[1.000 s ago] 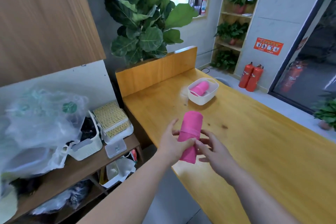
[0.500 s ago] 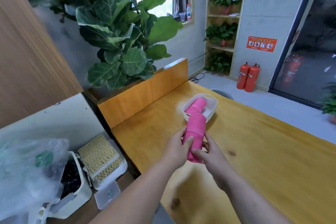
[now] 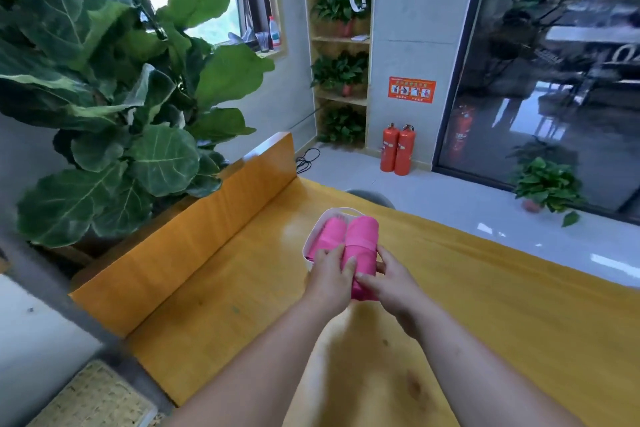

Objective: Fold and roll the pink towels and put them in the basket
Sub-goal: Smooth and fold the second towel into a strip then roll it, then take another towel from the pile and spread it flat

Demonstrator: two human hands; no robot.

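Two hands were clamped on one rolled pink towel (image 3: 360,246): the left hand (image 3: 329,274) was wrapped round its near end from the left, and the right hand (image 3: 391,282) was pinched on it from the right, fingers curled. The roll was held over the right half of the white basket (image 3: 341,209), beside a second rolled towel (image 3: 330,234) lodged in the left half. Whether its far end was touching the basket floor could not be told. The step was judged best done with the outer flap pressed down until the roll was seated against its neighbour, so that it could not spring open. Room inside the basket was judged tight, and the near rim was hidden by the hands. Open table (image 3: 225,288) was left on both sides, with the raised board (image 3: 207,218) well apart on the left.
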